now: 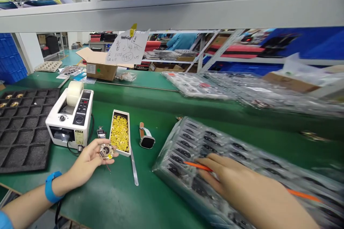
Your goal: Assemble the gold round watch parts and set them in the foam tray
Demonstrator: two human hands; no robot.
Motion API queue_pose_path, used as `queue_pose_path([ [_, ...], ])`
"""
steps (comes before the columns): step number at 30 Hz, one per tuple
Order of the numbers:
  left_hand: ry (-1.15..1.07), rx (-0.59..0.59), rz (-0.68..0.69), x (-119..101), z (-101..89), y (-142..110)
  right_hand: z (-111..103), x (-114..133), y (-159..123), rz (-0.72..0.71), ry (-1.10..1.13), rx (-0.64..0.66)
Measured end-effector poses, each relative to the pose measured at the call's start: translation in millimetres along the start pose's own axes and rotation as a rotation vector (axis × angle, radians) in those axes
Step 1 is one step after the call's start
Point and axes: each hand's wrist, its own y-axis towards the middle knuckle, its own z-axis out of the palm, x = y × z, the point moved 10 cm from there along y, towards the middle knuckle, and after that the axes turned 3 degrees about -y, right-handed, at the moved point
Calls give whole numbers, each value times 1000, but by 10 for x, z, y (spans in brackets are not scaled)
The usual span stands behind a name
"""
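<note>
My left grip (90, 159) pinches a round wired module (106, 151) by its rim, likely keeping its face clear; my right grip (228, 179) clasps an orange stick (197, 166) over the blister tray (167, 152).

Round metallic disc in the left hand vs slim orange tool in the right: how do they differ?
The round metallic disc is compact; the slim orange tool is long and narrow. The disc shows mixed colours; the tool, plain orange. Both are held: disc in left hand, tool in right hand.
</note>
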Motion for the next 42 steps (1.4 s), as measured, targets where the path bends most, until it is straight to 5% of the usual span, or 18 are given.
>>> queue_pose_path([
  [5, 16, 75, 23, -25, 83, -22, -314, 1200, 133, -195, 792, 11],
  [9, 46, 79, 24, -28, 109, -25, -229, 1628, 258, -62, 1112, 36],
  [16, 102, 68, 19, -4, 108, -50, 59, 1656, 277, 76, 1233, 113],
  [33, 181, 91, 42, 39, 121, -55, 43, 1687, 266, 89, 1154, 67],
  [42, 129, -143, 74, 59, -4, 25, -24, 1766, 198, 21, 968, -55],
])
